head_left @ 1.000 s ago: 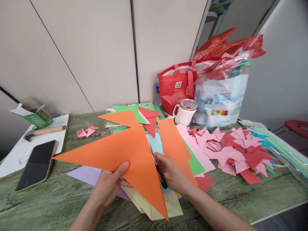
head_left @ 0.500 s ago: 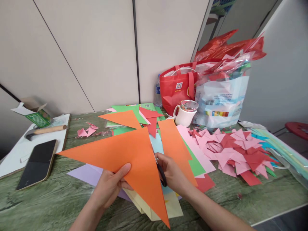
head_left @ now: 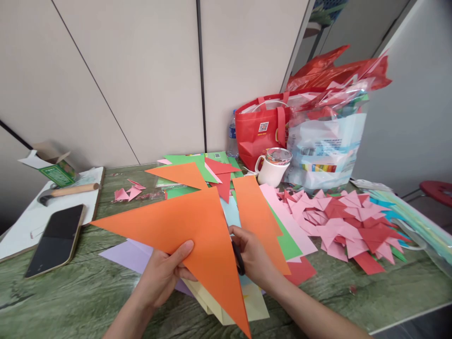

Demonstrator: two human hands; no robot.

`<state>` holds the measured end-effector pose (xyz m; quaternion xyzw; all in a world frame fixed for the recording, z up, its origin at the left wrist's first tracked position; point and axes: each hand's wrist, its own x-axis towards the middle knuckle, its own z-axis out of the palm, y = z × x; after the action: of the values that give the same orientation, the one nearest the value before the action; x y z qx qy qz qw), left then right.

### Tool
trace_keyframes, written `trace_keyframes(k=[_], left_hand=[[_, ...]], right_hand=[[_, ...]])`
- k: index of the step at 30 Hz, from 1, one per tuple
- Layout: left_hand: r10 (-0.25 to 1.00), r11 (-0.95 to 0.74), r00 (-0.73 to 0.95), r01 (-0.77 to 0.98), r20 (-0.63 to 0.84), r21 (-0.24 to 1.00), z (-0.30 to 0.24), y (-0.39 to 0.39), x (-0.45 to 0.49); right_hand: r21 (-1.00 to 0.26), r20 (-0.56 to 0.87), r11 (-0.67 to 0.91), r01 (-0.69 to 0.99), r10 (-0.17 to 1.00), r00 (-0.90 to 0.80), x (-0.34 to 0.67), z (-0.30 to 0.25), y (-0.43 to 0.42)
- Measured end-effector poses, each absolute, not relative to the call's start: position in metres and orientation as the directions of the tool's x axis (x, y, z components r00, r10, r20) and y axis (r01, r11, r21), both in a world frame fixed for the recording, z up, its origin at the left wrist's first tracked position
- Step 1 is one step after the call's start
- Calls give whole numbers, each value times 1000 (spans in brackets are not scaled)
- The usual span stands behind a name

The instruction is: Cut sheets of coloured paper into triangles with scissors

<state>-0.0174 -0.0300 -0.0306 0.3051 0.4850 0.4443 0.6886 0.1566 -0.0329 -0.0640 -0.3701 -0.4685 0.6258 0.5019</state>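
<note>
A large orange paper triangle (head_left: 197, 221) is pinched in my left hand (head_left: 165, 270), thumb on top and fingers beneath. My right hand (head_left: 252, 254) is closed on scissors (head_left: 238, 261) with black handles, at the triangle's right edge. The blades are mostly hidden behind the paper and my fingers. Under the held sheet lie lilac paper (head_left: 129, 256), cream paper (head_left: 247, 308) and light blue paper (head_left: 232, 212). Just right of my right hand are orange paper strips (head_left: 259, 212), with green paper (head_left: 291, 247) and pink paper (head_left: 300, 235) beside them.
Folded pink and red paper pieces (head_left: 346, 216) are heaped at the right. Behind stand a white mug (head_left: 271, 172), a red bag (head_left: 257, 136) and a stuffed plastic bag (head_left: 325, 141). A phone (head_left: 56, 240), a hammer (head_left: 70, 189) and a green box (head_left: 56, 172) are at the left.
The left tip of the orange triangle has shifted slightly to the right. Both hands keep nearly the same place and grip.
</note>
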Motion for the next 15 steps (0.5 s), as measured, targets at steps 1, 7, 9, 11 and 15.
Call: trace_keyframes(k=[1, 7, 9, 11, 15], left_hand=[[906, 423, 134, -310, -401, 852, -31, -30, -18], [904, 428, 140, -311, -404, 849, -31, -32, -17], [903, 430, 141, -309, -407, 848, -31, -32, -17], [905, 426, 133, -301, -405, 853, -31, -32, -16], [909, 416, 119, -288, -399, 862, -31, -32, -16]], right_hand=[[-956, 7, -58, -288, 976, -219, 156, -65, -33], [-947, -24, -83, -311, 982, -188, 154, -65, -34], [-947, -36, -91, -308, 983, -178, 153, -65, -35], [-945, -58, -107, -309, 984, -166, 152, -65, -35], [-941, -75, -121, -317, 985, -156, 152, -63, -35]])
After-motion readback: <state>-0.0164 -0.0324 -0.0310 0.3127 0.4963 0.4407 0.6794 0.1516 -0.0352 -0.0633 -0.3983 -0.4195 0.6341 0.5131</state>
